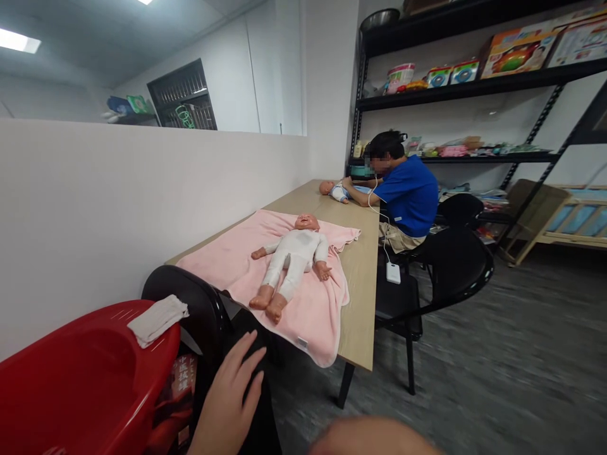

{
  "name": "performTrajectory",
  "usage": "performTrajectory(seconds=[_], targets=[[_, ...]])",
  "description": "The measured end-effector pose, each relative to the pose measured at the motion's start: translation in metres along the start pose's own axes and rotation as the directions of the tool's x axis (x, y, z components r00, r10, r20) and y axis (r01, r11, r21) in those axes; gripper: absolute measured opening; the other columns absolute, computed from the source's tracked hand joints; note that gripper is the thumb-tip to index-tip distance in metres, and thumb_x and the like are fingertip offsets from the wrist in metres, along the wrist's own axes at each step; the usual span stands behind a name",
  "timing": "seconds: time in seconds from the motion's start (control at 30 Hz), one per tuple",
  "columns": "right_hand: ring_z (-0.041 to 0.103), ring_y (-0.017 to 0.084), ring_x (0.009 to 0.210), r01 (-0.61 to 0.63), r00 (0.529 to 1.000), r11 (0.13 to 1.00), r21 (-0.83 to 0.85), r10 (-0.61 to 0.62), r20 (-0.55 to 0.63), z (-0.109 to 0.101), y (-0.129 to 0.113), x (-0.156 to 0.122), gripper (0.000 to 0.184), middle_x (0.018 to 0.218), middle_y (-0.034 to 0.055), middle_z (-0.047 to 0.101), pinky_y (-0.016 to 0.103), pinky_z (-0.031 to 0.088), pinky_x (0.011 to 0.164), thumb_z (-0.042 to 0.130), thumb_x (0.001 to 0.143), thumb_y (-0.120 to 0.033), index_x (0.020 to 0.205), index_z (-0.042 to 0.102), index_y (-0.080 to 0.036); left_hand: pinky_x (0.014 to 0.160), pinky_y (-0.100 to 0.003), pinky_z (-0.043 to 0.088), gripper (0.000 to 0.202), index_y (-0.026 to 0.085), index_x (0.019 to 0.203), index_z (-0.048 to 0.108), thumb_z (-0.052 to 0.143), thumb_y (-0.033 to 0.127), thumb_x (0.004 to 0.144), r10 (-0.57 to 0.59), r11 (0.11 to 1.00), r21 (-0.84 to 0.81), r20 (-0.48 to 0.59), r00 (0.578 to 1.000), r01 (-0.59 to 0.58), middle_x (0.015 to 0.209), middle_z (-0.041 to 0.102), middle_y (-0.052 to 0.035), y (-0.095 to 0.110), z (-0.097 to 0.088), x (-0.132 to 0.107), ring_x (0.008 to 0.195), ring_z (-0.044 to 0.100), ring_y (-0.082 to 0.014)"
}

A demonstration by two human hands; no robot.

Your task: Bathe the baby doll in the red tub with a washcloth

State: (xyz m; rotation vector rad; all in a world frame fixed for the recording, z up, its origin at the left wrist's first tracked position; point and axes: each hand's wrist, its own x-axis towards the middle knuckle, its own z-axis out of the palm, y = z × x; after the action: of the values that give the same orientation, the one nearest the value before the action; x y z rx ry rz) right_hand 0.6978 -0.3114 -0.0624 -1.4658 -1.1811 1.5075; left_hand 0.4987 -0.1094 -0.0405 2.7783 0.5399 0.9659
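Observation:
My left hand [231,398] lies flat with its fingers stretched out on the back of a black chair [199,303] at the near end of the table. A blurred patch of skin at the bottom edge is probably my right hand [374,439]; its fingers do not show. On the wooden table [360,272] a baby doll [290,262] in white clothes lies face up on a pink blanket [237,265], beyond my left hand.
A red plastic tub [80,379] with a folded white cloth [157,319] on its rim stands at the lower left. At the table's far end a seated person in a blue shirt [410,193] handles another doll [334,189]. Black chairs [450,265] and shelves of toys [474,82] are on the right.

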Motion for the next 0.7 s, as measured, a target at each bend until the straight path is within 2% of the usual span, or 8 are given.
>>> performTrajectory(seconds=[0.07,0.13,0.2,0.27,0.37,0.43,0.53,0.7], targets=[[0.072,0.026,0.108,0.095,0.983,0.995,-0.023,-0.09,0.158,-0.039,-0.051,-0.001,0.042,0.116,0.0053,0.078,0.036,0.053,0.101,0.084,0.081,-0.045,0.115,0.078,-0.021,0.113,-0.05,0.053,0.035,0.023,0.132,0.066,0.046,0.024,0.102,-0.016,1.0,0.024,0.004,1.0,0.016,0.153,0.057,-0.0125,-0.001,-0.001,0.032,0.14,0.056,-0.0274],[0.069,0.027,0.119,0.307,0.922,0.951,-0.04,-0.287,0.259,-0.083,-0.099,0.007,0.049,0.127,0.0111,0.074,0.04,0.051,0.106,0.071,0.092,-0.049,0.128,0.073,-0.017,0.114,-0.055,0.051,0.037,0.022,0.134,0.065,0.047,0.025,0.101,-0.036,0.999,0.042,0.043,0.998,0.034,0.155,0.054,-0.0149,-0.004,0.002,0.057,0.141,0.054,-0.0303],[0.072,0.026,0.112,0.543,0.838,0.838,0.053,-0.545,0.015,-0.132,-0.132,0.029,0.054,0.119,0.0125,0.076,0.04,0.055,0.102,0.071,0.09,-0.055,0.126,0.072,-0.015,0.115,-0.058,0.049,0.036,0.022,0.131,0.067,0.051,0.025,0.099,-0.06,0.997,0.058,0.098,0.993,0.055,0.154,0.053,-0.0167,-0.007,0.007,0.078,0.143,0.052,-0.0336],[0.073,0.024,0.109,0.716,0.681,0.693,0.087,-0.665,-0.308,-0.184,-0.15,0.062,0.052,0.117,0.0121,0.076,0.039,0.057,0.098,0.073,0.088,-0.056,0.124,0.07,-0.018,0.116,-0.058,0.048,0.033,0.021,0.127,0.069,0.056,0.025,0.096,-0.082,0.995,0.065,0.171,0.982,0.072,0.152,0.055,-0.0165,-0.006,0.01,0.096,0.143,0.051,-0.0347],[0.066,0.02,0.122,0.854,0.406,0.516,0.071,-0.574,-0.711,-0.256,-0.156,0.121,0.031,0.125,0.01,0.072,0.039,0.05,0.109,0.06,0.098,-0.047,0.113,0.068,-0.021,0.116,-0.054,0.047,0.035,0.022,0.128,0.068,0.058,0.021,0.094,-0.107,0.994,0.052,0.256,0.961,0.097,0.148,0.058,-0.0138,0.001,0.014,0.117,0.142,0.052,-0.0313],[0.06,0.014,0.13,0.854,0.309,0.515,0.074,-0.388,-0.868,-0.296,-0.153,0.156,0.024,0.136,0.0072,0.067,0.037,0.042,0.118,0.05,0.103,-0.04,0.11,0.064,-0.023,0.117,-0.053,0.046,0.038,0.023,0.13,0.067,0.058,0.02,0.094,-0.132,0.991,0.049,0.267,0.955,0.124,0.148,0.058,-0.0132,0.005,0.017,0.125,0.141,0.052,-0.0302],[0.048,0.013,0.143,0.818,0.3,0.55,0.169,-0.156,-0.941,-0.338,-0.142,0.195,0.032,0.152,0.008,0.054,0.039,0.034,0.124,0.041,0.105,-0.047,0.115,0.06,-0.023,0.119,-0.055,0.043,0.037,0.023,0.129,0.067,0.058,0.02,0.093,-0.169,0.985,0.067,0.304,0.937,0.156,0.152,0.055,-0.014,0.004,0.022,0.13,0.143,0.049,-0.0322],[0.053,0.025,0.14,0.753,0.451,0.54,0.377,-0.005,-0.893,-0.379,-0.12,0.231,0.057,0.159,0.0221,0.042,0.049,0.048,0.112,0.031,0.104,-0.062,0.121,0.059,-0.015,0.114,-0.055,0.046,0.03,0.022,0.126,0.066,0.054,0.025,0.098,-0.239,0.971,0.093,0.345,0.908,0.22,0.151,0.055,-0.0139,-0.002,0.028,0.134,0.14,0.051,-0.0325]])
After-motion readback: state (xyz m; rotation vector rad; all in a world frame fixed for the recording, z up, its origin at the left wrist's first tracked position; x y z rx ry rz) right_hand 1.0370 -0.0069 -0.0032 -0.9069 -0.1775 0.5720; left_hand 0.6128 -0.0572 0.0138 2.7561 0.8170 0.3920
